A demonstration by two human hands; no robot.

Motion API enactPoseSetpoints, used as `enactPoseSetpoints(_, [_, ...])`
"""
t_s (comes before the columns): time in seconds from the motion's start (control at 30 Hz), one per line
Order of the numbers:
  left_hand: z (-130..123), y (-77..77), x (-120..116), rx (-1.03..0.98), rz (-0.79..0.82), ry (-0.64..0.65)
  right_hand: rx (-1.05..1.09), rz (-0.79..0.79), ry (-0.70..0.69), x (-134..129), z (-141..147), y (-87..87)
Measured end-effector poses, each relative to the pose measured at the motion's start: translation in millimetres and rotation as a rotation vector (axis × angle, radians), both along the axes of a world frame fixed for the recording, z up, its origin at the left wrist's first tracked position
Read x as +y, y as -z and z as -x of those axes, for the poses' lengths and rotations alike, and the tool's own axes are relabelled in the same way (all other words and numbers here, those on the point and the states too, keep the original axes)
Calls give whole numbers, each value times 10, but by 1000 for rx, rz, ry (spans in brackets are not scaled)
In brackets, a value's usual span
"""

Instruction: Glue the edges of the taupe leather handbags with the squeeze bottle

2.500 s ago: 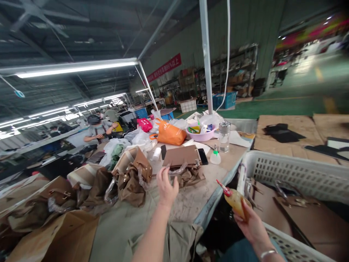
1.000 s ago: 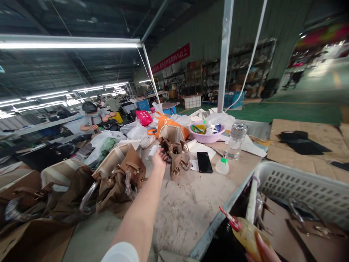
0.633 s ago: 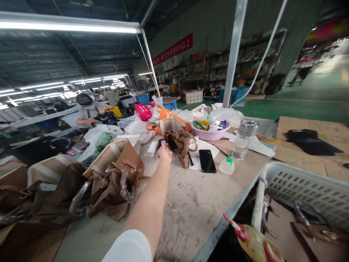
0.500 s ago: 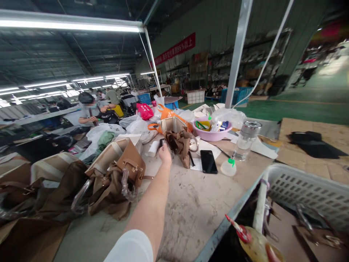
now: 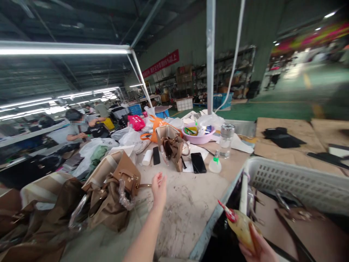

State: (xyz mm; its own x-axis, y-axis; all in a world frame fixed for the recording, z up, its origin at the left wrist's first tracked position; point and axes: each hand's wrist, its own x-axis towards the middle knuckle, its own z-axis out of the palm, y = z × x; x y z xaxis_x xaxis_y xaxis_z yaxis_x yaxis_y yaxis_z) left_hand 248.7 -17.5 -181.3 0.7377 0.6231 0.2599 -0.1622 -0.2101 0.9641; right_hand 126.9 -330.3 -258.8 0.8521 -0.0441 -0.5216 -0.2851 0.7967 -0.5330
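My left hand (image 5: pixel 159 189) hovers over the middle of the table with loosely curled, parted fingers and nothing visible in them. A small dark phone-like slab (image 5: pixel 156 155) and a white roll (image 5: pixel 147 157) lie beyond it. To its left stands a brown handbag (image 5: pixel 127 171), its strap end close to my fingers. At lower right, my right hand (image 5: pixel 257 243) is wrapped around a yellowish squeeze bottle (image 5: pixel 241 227) with a red pointed tip. The bottle is tilted, tip up and left, beside the crate edge.
A grey plastic crate (image 5: pixel 289 174) holding brown bags is at right. Another brown bag (image 5: pixel 174 147), a black phone (image 5: pixel 198 162), a clear dropper bottle (image 5: pixel 215 165), a glass bottle (image 5: pixel 227 142) and a lilac basin (image 5: pixel 200 139) stand farther back. A person (image 5: pixel 79 125) sits at far left.
My left hand has drawn back toward me, away from the dark slab, which now lies uncovered. My right hand has come into view around the squeeze bottle. The view has turned right.
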Motion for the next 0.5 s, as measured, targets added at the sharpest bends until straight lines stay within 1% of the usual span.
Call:
enactPoseSetpoints(0.07, [527, 185, -246, 100, -23, 191, 3, -75, 45, 87, 31, -115])
enactPoseSetpoints(0.1, [778, 290, -375, 172, -39, 296, 13, -96, 52, 123, 40, -147])
enactPoseSetpoints(0.13, [1007, 399, -508, 225, -40, 368, 12, -113, 53, 154, 49, -162])
enactPoseSetpoints(0.17, [1206, 508, -646, 273, -34, 440, 9, -124, 52, 182, 58, -165])
enactPoseSetpoints(0.23, [1498, 698, -923, 307, -7, 525, -27, -139, 44, 234, 80, -155])
enactPoseSetpoints(0.3, [1648, 810, -1170, 314, -29, 601, -68, -147, 25, 287, 102, -147])
enactPoseSetpoints(0.33, [1682, 828, -1272, 304, -31, 623, -85, -148, 11, 313, 111, -148])
enactPoseSetpoints(0.4, [1709, 797, -1427, 286, -33, 649, -116, -145, -22, 367, 125, -154])
enactPoseSetpoints(0.5, [1731, 664, -1560, 279, -4, 664, -153, -135, -78, 447, 143, -154])
